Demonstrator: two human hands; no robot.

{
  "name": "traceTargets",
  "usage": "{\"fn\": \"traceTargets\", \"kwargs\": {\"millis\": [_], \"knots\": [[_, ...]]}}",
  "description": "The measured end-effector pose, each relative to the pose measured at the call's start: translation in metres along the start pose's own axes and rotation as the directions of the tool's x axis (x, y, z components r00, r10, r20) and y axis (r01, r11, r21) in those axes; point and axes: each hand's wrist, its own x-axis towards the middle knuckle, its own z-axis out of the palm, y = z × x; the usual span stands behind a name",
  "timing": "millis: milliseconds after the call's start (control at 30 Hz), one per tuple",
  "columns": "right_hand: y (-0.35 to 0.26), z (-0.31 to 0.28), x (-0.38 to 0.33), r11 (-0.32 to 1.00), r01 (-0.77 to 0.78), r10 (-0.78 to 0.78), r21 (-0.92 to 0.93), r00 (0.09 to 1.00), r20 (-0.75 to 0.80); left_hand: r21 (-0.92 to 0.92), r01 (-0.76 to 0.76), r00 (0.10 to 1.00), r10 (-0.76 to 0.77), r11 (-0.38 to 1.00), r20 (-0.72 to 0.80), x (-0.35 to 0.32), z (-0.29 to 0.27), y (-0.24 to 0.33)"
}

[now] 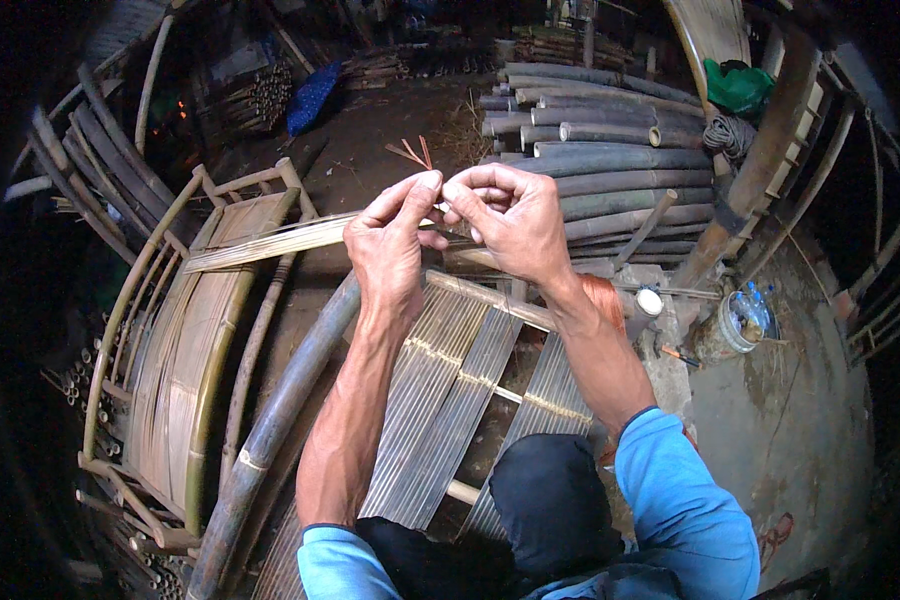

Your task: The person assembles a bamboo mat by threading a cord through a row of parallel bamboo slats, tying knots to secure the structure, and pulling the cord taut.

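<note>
Both hands are raised close together in the middle of the picture. My left hand (390, 235) is closed, thumb pressed against the fingers, with several short ends of orange-brown string (413, 153) sticking up beyond its fingertips. Beside it, my right hand (515, 215) is closed in a pinch, its fingertips nearly touching the left ones; what they grip is hidden. A bundle of thin pale bamboo strips (275, 242) runs from the left to behind my left hand; whether that hand also holds it, I cannot tell. Below lies a slatted bamboo panel (440, 390).
A bamboo bench (175, 390) stands at the left, with a thick bamboo pole (275, 430) slanting beside it. Dark bamboo poles (620, 160) are stacked at the back. Orange string (603, 300) hangs near my right forearm. A bucket (735, 325) with plastic bottles stands at the right.
</note>
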Motion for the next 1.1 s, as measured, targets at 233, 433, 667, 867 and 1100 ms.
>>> {"fn": "traceTargets", "kwargs": {"millis": [233,433,667,867,1100], "knots": [[0.0,0.004,-0.003,0.999,0.052,-0.052,-0.007,0.999,0.005,-0.026,0.015,1.0,-0.015,1.0,0.014,0.0,-0.001,0.001],[0.003,0.006,-0.004,0.995,0.1,-0.1,0.001,0.995,-0.011,-0.044,-0.003,0.999,0.005,0.999,0.032,-0.001,-0.001,0.001],[-0.002,0.002,-0.011,0.998,0.049,-0.048,-0.042,0.998,0.027,-0.053,0.014,0.998,-0.011,0.999,0.065,-0.002,-0.008,0.0],[-0.021,-0.015,-0.008,0.59,0.685,-0.584,-0.428,0.728,0.36,0.347,0.127,0.9,-0.255,0.929,0.353,-0.017,-0.033,0.034],[0.015,-0.021,-0.037,0.705,0.607,-0.456,-0.367,0.784,0.421,0.448,0.191,0.919,-0.319,0.873,0.229,-0.05,-0.062,0.005]]}}
